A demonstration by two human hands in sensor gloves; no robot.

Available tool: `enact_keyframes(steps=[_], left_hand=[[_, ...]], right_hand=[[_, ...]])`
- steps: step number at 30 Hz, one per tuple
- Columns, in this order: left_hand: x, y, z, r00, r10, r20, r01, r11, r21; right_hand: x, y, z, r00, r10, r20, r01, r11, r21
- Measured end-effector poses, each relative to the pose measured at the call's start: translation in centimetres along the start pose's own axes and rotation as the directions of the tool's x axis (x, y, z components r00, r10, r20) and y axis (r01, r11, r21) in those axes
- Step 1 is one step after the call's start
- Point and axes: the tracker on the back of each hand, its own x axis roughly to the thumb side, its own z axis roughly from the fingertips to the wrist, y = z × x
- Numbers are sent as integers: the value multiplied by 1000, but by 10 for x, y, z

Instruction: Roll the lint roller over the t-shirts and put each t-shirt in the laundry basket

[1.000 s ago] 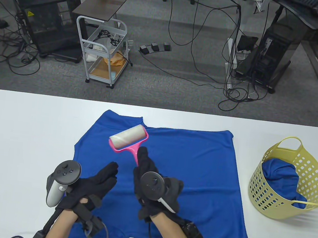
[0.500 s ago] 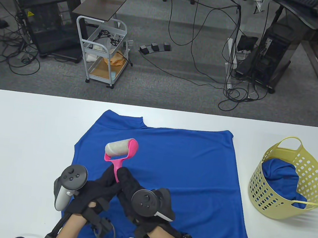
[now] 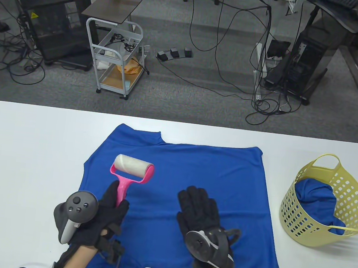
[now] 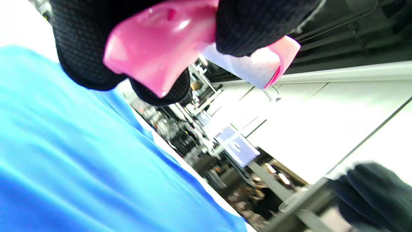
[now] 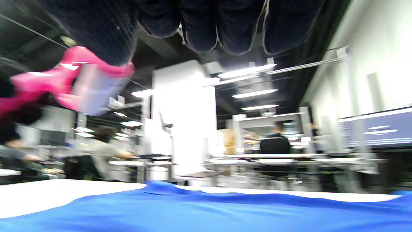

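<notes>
A blue t-shirt [image 3: 192, 187] lies spread flat across the middle of the white table, filling the lower centre of the table view. The lint roller [image 3: 129, 173], pink-framed with a white sticky drum, sits over the shirt's left part, its handle pointing toward the bottom of the frame. At the right, a yellow perforated laundry basket [image 3: 352, 195] stands tilted, with another blue t-shirt [image 3: 315, 196] bunched inside.

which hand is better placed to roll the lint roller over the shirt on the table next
Left. The left hand grips the pink handle of the lint roller, whose head sits over the blue t-shirt. The right hand is open above the shirt, holding nothing.
</notes>
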Motion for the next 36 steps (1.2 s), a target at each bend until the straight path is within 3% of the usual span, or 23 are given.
enact_keyframes(steps=[6,11,13,17,21,27,33,36], left_hand=[[-34,38,-9,975,-182,-130,196,976,100],[-75,68,-16,915,-257,-311,310,941,136],[-94,78,-20,880,-276,-385,348,929,130],[-134,94,-28,766,-303,-567,435,894,110],[-165,101,-36,674,-278,-684,458,884,92],[-186,104,-46,527,-316,-789,535,844,19],[-203,99,-51,504,-273,-820,452,892,-19],[-206,98,-50,497,-289,-818,475,880,-23]], right_hand=[[-71,26,10,966,47,-254,-14,992,129],[-93,45,15,945,98,-312,-21,970,241],[-98,46,15,939,88,-332,-7,971,237],[-99,47,15,935,75,-345,11,970,241],[-98,48,15,935,106,-338,-13,964,266],[-102,48,15,931,90,-354,12,961,277],[-106,50,16,924,62,-377,51,958,283],[-106,50,16,924,64,-377,51,957,286]])
